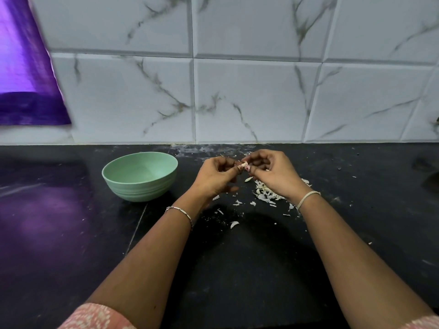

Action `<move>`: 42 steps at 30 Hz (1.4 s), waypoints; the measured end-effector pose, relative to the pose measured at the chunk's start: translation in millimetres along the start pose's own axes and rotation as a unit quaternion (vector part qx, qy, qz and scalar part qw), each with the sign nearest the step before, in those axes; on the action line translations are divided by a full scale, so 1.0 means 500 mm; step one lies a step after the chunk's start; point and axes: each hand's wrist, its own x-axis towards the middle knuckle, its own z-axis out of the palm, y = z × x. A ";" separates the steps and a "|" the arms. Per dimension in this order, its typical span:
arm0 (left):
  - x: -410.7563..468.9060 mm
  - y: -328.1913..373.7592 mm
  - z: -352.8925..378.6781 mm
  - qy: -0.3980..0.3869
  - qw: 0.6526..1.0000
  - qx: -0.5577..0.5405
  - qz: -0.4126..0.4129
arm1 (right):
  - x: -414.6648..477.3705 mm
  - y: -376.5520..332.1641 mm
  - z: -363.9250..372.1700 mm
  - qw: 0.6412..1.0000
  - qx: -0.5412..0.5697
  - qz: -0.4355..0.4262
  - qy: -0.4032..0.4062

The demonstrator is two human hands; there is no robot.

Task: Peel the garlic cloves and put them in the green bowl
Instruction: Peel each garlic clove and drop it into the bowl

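Clove [243, 164] pinched between left hand [215, 178] and right hand [273, 173] near counter's back edge; we advise peeling skin fully before green bowl [140, 175].

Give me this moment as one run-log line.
step: peeling | left hand: pinches garlic clove | right hand: pinches garlic clove | green bowl: no cloves seen inside | peels: on countertop

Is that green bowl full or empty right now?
Empty, as far as it shows: the green bowl stands upright and its visible inside is bare. Its near rim hides the lowest part.
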 end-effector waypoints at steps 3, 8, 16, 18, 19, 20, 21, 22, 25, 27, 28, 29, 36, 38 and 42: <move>-0.001 0.002 0.004 0.019 1.000 0.008 -0.007 | 0.000 0.001 0.001 1.000 0.003 -0.001 0.011; -0.001 0.007 0.012 0.080 0.996 0.026 -0.008 | -0.008 -0.007 0.007 0.997 -0.042 -0.057 0.030; -0.009 0.014 0.010 0.127 0.991 0.039 0.009 | -0.018 -0.016 0.021 0.991 -0.069 -0.102 0.047; -0.010 0.015 0.010 0.133 0.990 0.042 0.013 | -0.018 -0.015 0.022 0.991 -0.073 -0.100 0.049; -0.009 0.015 0.010 0.136 0.989 0.049 0.017 | -0.018 -0.015 0.023 0.991 -0.074 -0.099 0.053; -0.009 0.015 0.010 0.139 0.988 0.062 0.024 | -0.017 -0.016 0.023 0.991 -0.073 -0.097 0.057; -0.008 0.015 0.010 0.144 0.986 0.081 0.033 | -0.016 -0.016 0.023 0.991 -0.071 -0.094 0.062; -0.007 0.014 0.011 0.149 0.983 0.104 0.041 | -0.016 -0.017 0.022 0.991 -0.069 -0.089 0.066; -0.005 0.015 0.010 0.157 0.970 0.172 0.065 | -0.017 -0.018 0.021 0.992 -0.072 -0.081 0.068; -0.004 0.016 0.007 0.156 0.966 0.194 0.076 | -0.016 -0.018 0.020 0.993 -0.061 -0.073 0.067; -0.004 0.017 0.005 0.156 0.965 0.194 0.079 | -0.015 -0.019 0.020 0.994 -0.048 -0.065 0.068; -0.004 0.019 0.004 0.155 0.967 0.184 0.078 | -0.013 -0.020 0.019 0.995 -0.031 -0.057 0.073; 0.000 0.023 0.000 0.066 0.998 0.014 0.004 | -0.015 -0.025 0.010 0.992 0.098 -0.013 0.075; -0.001 0.025 0.001 0.053 0.998 -0.028 -0.010 | -0.016 -0.024 0.009 0.989 0.133 -0.009 0.065; -0.004 0.026 0.003 0.039 0.996 -0.081 -0.026 | -0.014 -0.026 0.005 0.978 0.200 0.009 0.051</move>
